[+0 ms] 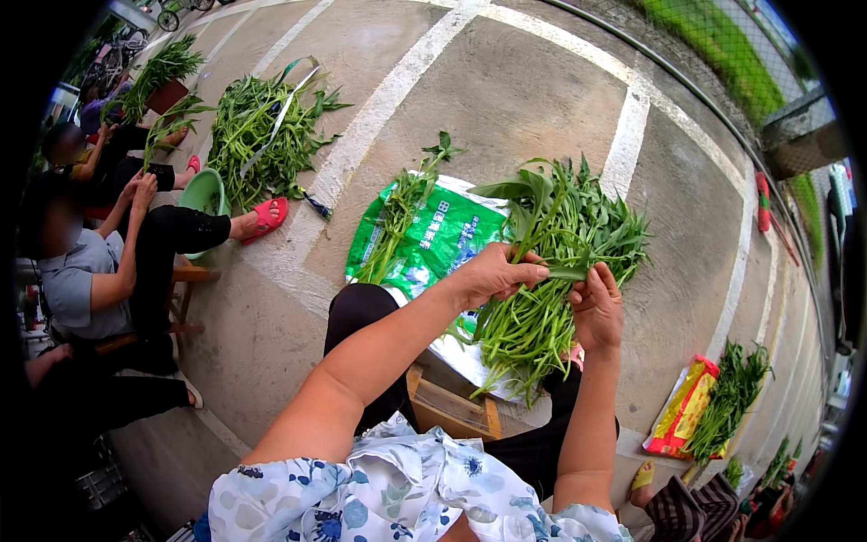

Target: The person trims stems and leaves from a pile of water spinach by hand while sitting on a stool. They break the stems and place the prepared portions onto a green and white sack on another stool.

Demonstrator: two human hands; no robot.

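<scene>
Concrete ground [533,95]; forearms [384,352] converge, left fingers [531,273], right fingers [600,284] pinch leaf [566,272].

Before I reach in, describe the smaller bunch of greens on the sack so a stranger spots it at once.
Find the green-and-white sack spread out near the middle of the view. On its left part lies a slim bundle of greens, its leafy tip reaching past the far edge. It is far thinner than the big heap at the sack's right.
</scene>
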